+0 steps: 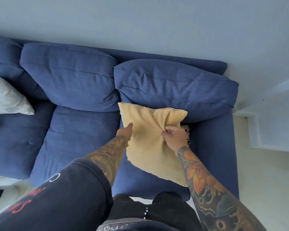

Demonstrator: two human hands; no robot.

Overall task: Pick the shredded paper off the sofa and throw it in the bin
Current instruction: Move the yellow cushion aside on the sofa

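Both hands hold the yellow pillow [150, 144] on the blue sofa [77, 140], the right hand [174, 138] pinching its cloth and the left hand [124, 133] pressed flat (fingers hidden), likely to look underneath for shredded paper, which I cannot see.

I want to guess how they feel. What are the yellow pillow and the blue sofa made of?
The yellow pillow looks like soft matte cloth, maybe fleece or cotton: it bunches where the right hand pinches it, with a fringe at one edge. The blue sofa looks like woven upholstery fabric, matte, with a fine weave and stitched seams. The exact fibres can't be told.
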